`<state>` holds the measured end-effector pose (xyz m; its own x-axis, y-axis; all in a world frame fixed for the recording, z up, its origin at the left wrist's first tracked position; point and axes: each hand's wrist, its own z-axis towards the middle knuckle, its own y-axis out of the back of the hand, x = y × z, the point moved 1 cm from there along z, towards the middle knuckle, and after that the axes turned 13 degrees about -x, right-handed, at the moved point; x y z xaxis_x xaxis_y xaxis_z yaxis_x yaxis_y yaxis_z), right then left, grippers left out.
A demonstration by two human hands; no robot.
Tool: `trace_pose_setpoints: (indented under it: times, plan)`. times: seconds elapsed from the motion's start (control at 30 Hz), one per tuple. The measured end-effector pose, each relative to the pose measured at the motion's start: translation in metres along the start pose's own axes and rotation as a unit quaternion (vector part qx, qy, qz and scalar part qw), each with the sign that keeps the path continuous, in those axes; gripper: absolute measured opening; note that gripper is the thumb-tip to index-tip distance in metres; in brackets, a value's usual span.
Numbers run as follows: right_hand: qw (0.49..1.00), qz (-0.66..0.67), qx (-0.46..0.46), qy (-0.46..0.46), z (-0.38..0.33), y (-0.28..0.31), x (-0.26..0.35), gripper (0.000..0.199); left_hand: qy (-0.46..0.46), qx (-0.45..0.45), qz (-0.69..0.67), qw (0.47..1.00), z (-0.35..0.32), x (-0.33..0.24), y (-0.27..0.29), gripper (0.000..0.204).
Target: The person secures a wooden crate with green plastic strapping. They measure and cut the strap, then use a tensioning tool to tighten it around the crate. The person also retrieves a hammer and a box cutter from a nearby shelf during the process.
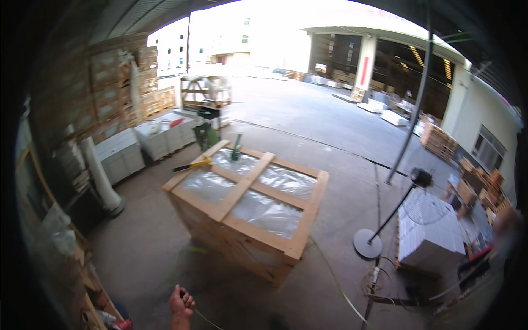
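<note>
At the lower edge my left hand (181, 301) is closed, fingers curled in. A thin green strap (208, 320) comes out beside it, and the hand appears to grip it. Ahead stands a wooden crate (242, 192) with slats across its top and clear plastic film (272, 213) between them. On its far left corner lies a tool with a yellow-and-black handle (191, 164). A green object (236, 149) stands upright near the crate's far edge. Another length of green strap (335, 278) runs along the floor from the crate's right side. I do not make out my right hand.
A fan on a round-based stand (367, 243) is right of the crate, with cables (379, 283) on the floor. Further right sits a white stack (429, 228). White-grey blocks (118, 154) and a white roll (102, 173) stand left. A blurred brownish shape (505, 220) is at the right rim.
</note>
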<state>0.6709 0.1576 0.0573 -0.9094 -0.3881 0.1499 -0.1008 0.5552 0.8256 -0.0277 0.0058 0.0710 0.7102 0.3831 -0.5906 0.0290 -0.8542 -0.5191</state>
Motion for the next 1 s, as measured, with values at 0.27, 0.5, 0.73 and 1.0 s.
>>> trace_pose_setpoints:
  times: [0.27, 0.5, 0.73, 1.0]
  plan:
    - [0.866, 0.458, 0.113, 0.165, 0.136, 0.132, 0.310, 0.039, -0.155, 0.202, 0.324, 0.911, -0.130, 0.021, -0.046, 0.031]
    - [0.742, 0.522, 0.298, 0.297, 0.124, 0.156, 0.414, 0.040, 0.019, 0.207, 0.445, 0.871, -0.190, 0.062, -0.006, 0.034]
    - [0.855, 0.326, -0.013, 0.403, 0.237, 0.100, 0.387, 0.029, 0.089, 0.110, 0.448, 0.883, -0.197, 0.091, 0.078, 0.033]
    - [0.923, 0.290, 0.022, 0.253, 0.307, 0.131, 0.361, 0.048, -0.045, 0.062, 0.585, 0.807, -0.164, 0.091, 0.051, 0.040]
